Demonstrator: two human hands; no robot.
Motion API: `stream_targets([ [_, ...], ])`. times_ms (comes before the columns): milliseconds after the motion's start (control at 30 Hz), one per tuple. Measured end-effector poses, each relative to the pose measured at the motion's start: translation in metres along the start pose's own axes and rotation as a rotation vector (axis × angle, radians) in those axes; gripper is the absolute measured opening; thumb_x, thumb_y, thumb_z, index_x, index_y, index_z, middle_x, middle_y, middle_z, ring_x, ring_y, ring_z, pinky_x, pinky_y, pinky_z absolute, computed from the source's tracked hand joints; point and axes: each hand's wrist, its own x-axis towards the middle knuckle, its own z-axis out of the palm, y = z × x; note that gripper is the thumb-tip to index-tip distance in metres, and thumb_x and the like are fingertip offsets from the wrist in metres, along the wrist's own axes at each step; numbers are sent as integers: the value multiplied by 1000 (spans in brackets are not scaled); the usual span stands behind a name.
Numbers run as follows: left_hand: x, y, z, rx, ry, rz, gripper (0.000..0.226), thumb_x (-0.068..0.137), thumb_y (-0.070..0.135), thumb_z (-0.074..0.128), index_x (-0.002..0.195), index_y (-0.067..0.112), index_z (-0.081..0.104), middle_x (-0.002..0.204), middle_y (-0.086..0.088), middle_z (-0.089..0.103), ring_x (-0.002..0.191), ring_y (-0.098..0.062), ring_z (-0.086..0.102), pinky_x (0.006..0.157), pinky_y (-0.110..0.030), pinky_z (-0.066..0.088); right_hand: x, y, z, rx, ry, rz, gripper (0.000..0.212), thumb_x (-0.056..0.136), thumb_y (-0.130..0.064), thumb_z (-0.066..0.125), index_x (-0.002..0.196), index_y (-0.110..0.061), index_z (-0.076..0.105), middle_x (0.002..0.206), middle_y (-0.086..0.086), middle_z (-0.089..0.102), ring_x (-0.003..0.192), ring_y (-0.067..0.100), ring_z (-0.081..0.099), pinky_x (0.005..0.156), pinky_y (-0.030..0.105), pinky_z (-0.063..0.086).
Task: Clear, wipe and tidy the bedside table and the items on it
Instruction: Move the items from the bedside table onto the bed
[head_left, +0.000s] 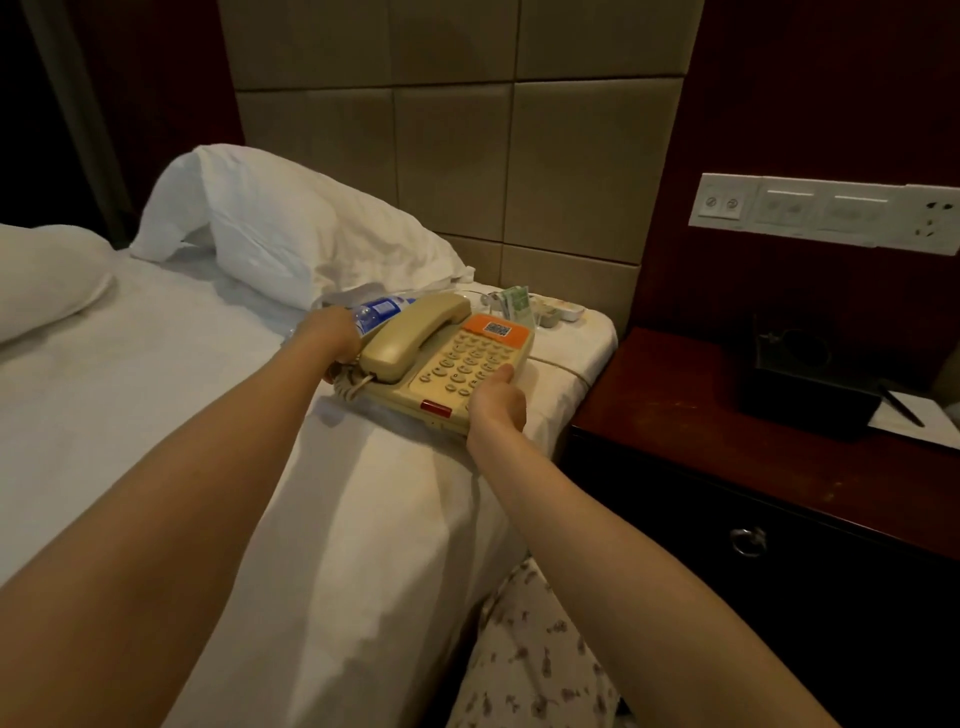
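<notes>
A beige desk telephone (441, 371) with an orange label and its handset in the cradle rests on the white bed sheet near the bed's right edge. My left hand (335, 335) grips the phone's left side by the coiled cord. Over at the right front corner, my right hand (496, 397) holds the phone with the thumb on the keypad. A water bottle with a blue label (382, 310) lies on the bed just behind my left hand. The dark red bedside table (675, 415) stands to the right of the bed.
On the bed beyond the phone lie a small green packet (514, 301) and small pale items (558, 313). A black box (802, 384), a notepad (922, 415) and a pen (901, 404) sit on the table. White pillows (280, 223) lean on the headboard. A switch panel (826, 213) is on the wall.
</notes>
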Motion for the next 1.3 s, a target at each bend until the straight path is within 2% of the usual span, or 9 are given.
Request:
stream_targets([
  [67, 5, -3, -2, 23, 34, 34, 22, 92, 6, 49, 105, -7, 61, 91, -24, 67, 74, -33, 66, 74, -40, 54, 2, 1, 7, 14, 22, -12, 49, 100, -46, 25, 119, -10, 53, 108, 7, 66, 91, 21, 67, 66, 26, 52],
  [200, 10, -6, -2, 27, -17, 32, 20, 91, 7, 52, 102, -7, 63, 63, -14, 56, 58, -26, 57, 65, -31, 52, 10, 3, 16, 17, 58, -18, 52, 100, -47, 25, 122, -8, 50, 109, 8, 66, 91, 22, 67, 67, 27, 54],
  [367, 22, -18, 9, 89, -57, -10, 19, 89, 6, 55, 101, -1, 68, 71, -12, 63, 75, -27, 65, 88, -40, 54, 13, 1, 21, 16, 67, -2, 53, 100, -47, 24, 124, -7, 48, 114, 10, 64, 95, 24, 66, 66, 28, 52],
  [533, 24, -16, 1, 96, 31, 66, 22, 87, 3, 56, 106, -1, 68, 95, -18, 70, 73, -26, 62, 80, -32, 54, 11, -4, 25, 108, 29, 59, 51, 100, -46, 28, 129, -7, 43, 115, 10, 63, 97, 24, 65, 65, 26, 50],
  [667, 21, -9, -5, 108, -43, 135, 28, 89, 0, 52, 114, 0, 64, 106, -19, 64, 83, -24, 56, 75, -29, 48, 6, -9, 29, 128, -22, 90, 51, 99, -46, 33, 133, -9, 32, 123, 11, 57, 106, 27, 61, 74, 31, 49],
  [767, 19, 0, -8, 178, 17, 176, 30, 91, 10, 52, 119, 4, 62, 119, -16, 61, 100, -27, 58, 87, -31, 46, 5, -10, 34, 118, -42, 104, 50, 99, -45, 34, 134, -9, 32, 124, 11, 56, 109, 28, 59, 75, 31, 47],
  [967, 19, 6, -10, 149, 132, 180, 34, 91, 14, 57, 123, 4, 58, 124, -16, 59, 113, -30, 55, 94, -34, 44, 11, -23, 32, -89, -116, 133, 53, 95, -54, 37, 128, -13, 45, 121, 7, 61, 109, 24, 60, 82, 30, 47],
  [1100, 13, 24, -12, -2, 201, 289, 27, 92, 7, 54, 117, 6, 63, 123, -15, 60, 112, -28, 55, 94, -33, 43, 17, -32, 25, -289, -85, 51, 65, 92, -59, 37, 133, -9, 39, 131, 9, 49, 114, 23, 51, 80, 30, 44],
  [1300, -6, 74, 7, -107, 102, 461, 21, 91, 13, 55, 106, 21, 68, 119, -7, 62, 105, -22, 58, 84, -29, 45, 38, -46, -19, -272, -56, -136, 47, 101, -33, 30, 135, -3, 43, 136, 16, 47, 119, 30, 48, 101, 37, 40],
])
